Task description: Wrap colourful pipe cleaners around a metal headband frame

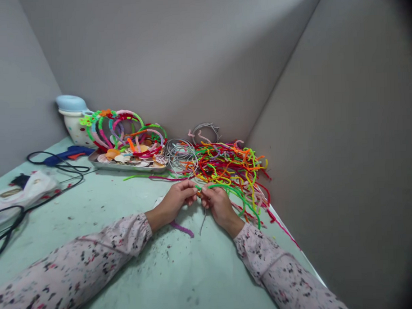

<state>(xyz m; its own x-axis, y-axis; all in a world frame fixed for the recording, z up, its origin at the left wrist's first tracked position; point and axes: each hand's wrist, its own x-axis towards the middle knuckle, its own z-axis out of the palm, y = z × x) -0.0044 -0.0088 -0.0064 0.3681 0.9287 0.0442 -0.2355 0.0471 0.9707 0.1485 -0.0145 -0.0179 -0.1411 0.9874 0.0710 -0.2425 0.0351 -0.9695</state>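
My left hand [176, 201] and my right hand [220, 205] meet above the middle of the table, thumbs and fingers pinched. Between them is the end of a green pipe cleaner [231, 188], whose loose length arcs right over my right hand and droops toward the table. A small orange bit shows between the fingertips, partly hidden. Below them a thin grey wire [203, 223] hangs down; where it is held is hidden. Close under my left wrist a purple pipe cleaner [183, 228] shows, partly covered by the hand.
A heap of coloured pipe cleaners [226, 165] and wire coils [181, 156] lie beyond my hands. Left of them, a metal tray [128, 167] holds shells and pipe-cleaner-wrapped rings. Farther left are a blue glue gun [57, 158], a black cable [70, 182], a plastic bag [41, 185] and a blue-lidded container [77, 125].
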